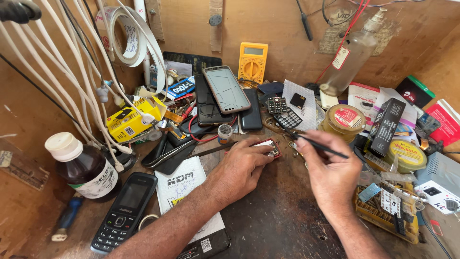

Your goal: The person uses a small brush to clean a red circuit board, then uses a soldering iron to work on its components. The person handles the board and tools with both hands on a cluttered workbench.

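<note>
While the left hand (242, 165) lies palm down near the middle of a cluttered wooden workbench (282, 225), its fingers press together over a small red-edged circuit board (271, 146), pinning it flat to the surface. The right hand (330, 170), just beside it, pinches a thin black tool (318, 146) between thumb and fingertips, the tool's tip pointing toward the board but apart from it.

Toward the bench's left front corner lies a black keypad phone (125, 211), face up, and next to it a white printed booklet (184, 192) partly under the left forearm. A brown glass bottle with a white cap (84, 165) stands near the left edge.

Along the back edge, a yellow multimeter (252, 61) leans against the wooden wall, and a grey phone back cover (226, 88) rests tilted on a stack of dark phones. A loose phone keypad (282, 111) lies behind the hands. A clear spray bottle (352, 55) leans at the back right. White cables (72, 76) hang down on the left. A round yellowish tin (344, 119) sits to the right of the hands.
</note>
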